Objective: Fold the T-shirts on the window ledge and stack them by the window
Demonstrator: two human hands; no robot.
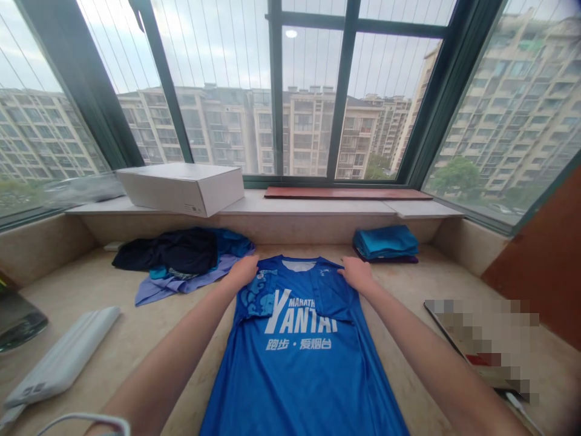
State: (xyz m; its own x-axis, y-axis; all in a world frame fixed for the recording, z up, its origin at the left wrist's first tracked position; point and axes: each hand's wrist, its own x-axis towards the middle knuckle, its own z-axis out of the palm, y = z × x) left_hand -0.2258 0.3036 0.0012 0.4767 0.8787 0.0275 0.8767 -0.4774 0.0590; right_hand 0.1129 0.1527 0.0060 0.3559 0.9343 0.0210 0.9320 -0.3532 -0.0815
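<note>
A blue T-shirt (313, 375) with white "YANTAI" lettering lies front up on the beige stone ledge, its collar away from me and its sleeves folded in over the chest. My left hand (246, 270) is closed on its left shoulder edge. At the opposite shoulder, my right hand (357, 274) grips the fabric with bent fingers. Both arms reach forward on either side of the shirt. Beyond my left hand is a loose heap of dark and blue clothes (181, 254). Just past my right hand sits a neat folded stack of blue clothes (385, 242).
A white box (181, 184) and a reddish board (345, 193) rest on the windowsill (290, 204). To the left lie a long white packaged object (66, 357) and a white cable (86, 416). A flat, partly blurred-out device (447, 330) is at right. Windows surround the ledge.
</note>
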